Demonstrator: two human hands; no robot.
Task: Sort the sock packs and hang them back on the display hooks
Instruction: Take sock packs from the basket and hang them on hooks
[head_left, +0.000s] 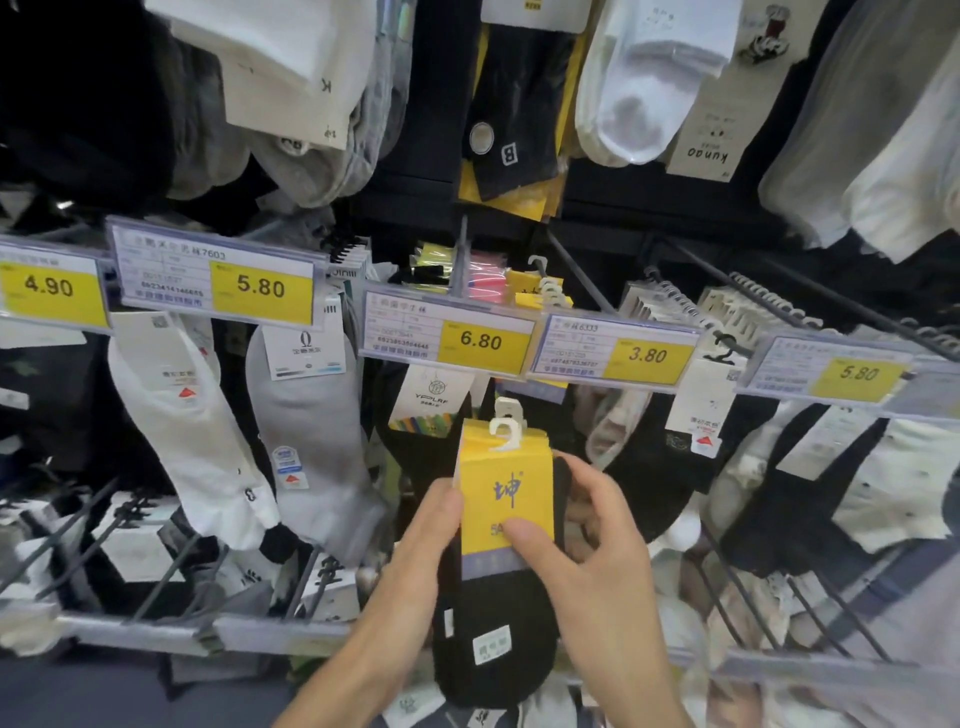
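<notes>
Gripping sock pack (506, 499) with left hand (427, 535) and right hand (597, 551), just below 6.80 price tag (480, 340); kept upright, hanger (503, 434) topmost, likely for hooking.

A shop, at the wall of socks. Shown first by the row of clear label holders (213, 270) with yellow price tags (480, 341) reading 4.90, 5.80, 6.80 and 3.80, each beside a printed barcode number. Shown also by long metal display hooks (581, 271) in several tiers, one above another, loaded with many similar sock packs (192, 441) on branded cards, white, grey and black, hanging close together.
</notes>
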